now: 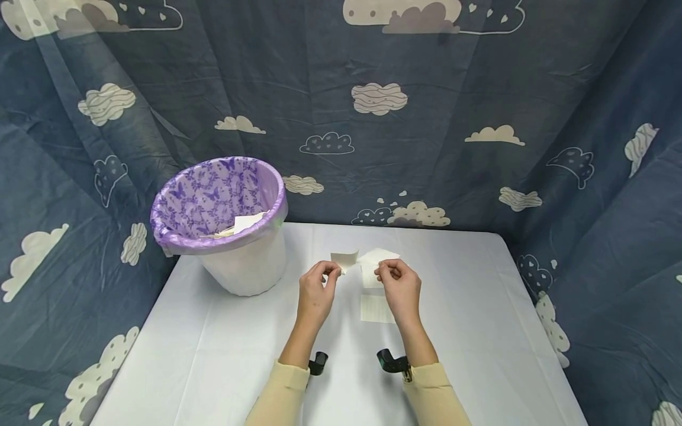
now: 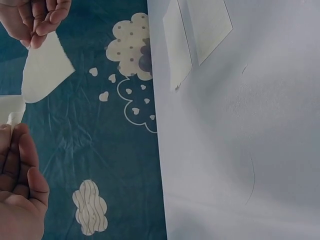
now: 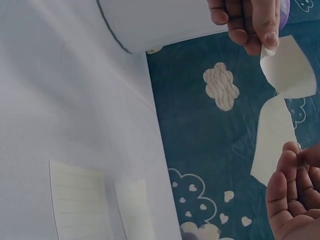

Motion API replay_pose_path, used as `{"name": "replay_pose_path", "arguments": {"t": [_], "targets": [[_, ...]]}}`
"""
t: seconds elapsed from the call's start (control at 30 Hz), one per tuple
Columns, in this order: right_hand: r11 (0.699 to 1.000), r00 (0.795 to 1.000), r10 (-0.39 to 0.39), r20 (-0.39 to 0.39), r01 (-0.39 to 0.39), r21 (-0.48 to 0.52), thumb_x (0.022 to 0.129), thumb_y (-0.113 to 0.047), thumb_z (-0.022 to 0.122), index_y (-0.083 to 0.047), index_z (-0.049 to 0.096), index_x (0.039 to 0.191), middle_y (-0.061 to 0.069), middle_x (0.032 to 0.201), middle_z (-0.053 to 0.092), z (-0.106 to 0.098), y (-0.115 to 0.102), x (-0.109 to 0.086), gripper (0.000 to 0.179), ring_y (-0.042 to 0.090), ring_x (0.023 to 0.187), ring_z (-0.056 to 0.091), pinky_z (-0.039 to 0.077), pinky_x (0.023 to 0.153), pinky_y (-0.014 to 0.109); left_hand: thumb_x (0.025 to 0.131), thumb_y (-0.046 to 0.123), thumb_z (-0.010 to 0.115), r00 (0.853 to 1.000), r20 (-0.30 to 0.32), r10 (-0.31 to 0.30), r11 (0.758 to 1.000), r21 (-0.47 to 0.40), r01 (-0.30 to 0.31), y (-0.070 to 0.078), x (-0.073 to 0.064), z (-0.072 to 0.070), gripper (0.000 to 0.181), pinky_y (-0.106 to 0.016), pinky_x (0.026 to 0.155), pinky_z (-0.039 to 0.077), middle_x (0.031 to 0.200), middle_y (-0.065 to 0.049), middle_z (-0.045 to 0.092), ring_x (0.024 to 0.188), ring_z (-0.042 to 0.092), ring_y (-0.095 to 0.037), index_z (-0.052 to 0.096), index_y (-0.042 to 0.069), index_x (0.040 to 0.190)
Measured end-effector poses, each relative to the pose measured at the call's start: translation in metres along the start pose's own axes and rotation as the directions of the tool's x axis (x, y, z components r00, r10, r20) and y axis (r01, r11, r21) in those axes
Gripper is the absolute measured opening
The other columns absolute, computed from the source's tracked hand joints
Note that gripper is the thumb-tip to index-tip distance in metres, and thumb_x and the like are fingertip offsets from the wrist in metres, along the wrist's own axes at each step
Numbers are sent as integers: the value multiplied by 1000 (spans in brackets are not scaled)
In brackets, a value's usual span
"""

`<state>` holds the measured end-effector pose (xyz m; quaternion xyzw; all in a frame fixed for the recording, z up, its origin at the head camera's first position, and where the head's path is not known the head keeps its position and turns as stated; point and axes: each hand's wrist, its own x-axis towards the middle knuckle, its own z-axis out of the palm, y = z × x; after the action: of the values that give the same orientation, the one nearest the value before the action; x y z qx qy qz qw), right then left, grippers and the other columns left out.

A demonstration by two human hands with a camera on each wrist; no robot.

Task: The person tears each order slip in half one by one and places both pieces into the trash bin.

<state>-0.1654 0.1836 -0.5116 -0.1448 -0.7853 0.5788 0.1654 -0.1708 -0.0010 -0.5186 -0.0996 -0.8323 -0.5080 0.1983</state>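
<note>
- Left hand (image 1: pixel 315 293): thumb and fingers closely pinched the left piece (image 1: pixel 344 258) of paper, to the right of the bin (image 1: pixel 245 272).
- Right hand (image 1: pixel 401 290): likewise pinched the right piece (image 1: pixel 379 255), farther right of the bin.
- Both pieces: held up above the table (image 1: pixel 479 325), meeting at a narrow neck; whether joined there or merely touching could not be told.
- Step in hand, as judged: tearing in two, nearly through.
- Next move, as judged: called for firm pinches and a short pull apart at the neck, neither piece slipping.
- Far sheet (image 1: pixel 371 277) and near sheet (image 1: pixel 377 309): loose, flat on the table, right of the bin; the near one faintly lined.
- Bin: white, standing on the table; purple liner (image 1: pixel 218 189) folded over its rim.
- Scraps (image 1: pixel 248 222): inside the bin.
- Cloth (image 1: pixel 437 136): cloud-printed, hung behind the bin.
</note>
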Motion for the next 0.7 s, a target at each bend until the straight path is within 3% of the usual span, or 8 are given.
{"name": "replay_pose_path", "arguments": {"t": [0.23,0.5,0.7], "targets": [[1000,1000,-18,-19,19,20,100,-13,69,-4,76,104,15,90,79,-1,0,0,12,5,72,69,55,64,14,98,11,76,1000,-29,-8,1000,-7,8,-1,0,0,5,-44,74,58,89,-5,78,83,71,-21,75,5,98],[1000,999,-21,-37,21,20,100,-11,68,-3,77,107,17,94,80,-2,2,1,14,2,72,70,56,64,13,98,10,76,998,-48,-27,1000,-2,27,-3,0,-1,7,-38,73,58,92,-7,79,83,71,-22,75,3,100],[999,997,-42,-63,43,6,101,-8,68,-3,77,106,17,95,80,-3,4,2,12,2,74,70,56,66,12,96,6,76,996,-71,-49,999,-7,49,-3,0,-3,6,-41,73,58,92,-7,79,82,70,-21,76,4,102]]}}
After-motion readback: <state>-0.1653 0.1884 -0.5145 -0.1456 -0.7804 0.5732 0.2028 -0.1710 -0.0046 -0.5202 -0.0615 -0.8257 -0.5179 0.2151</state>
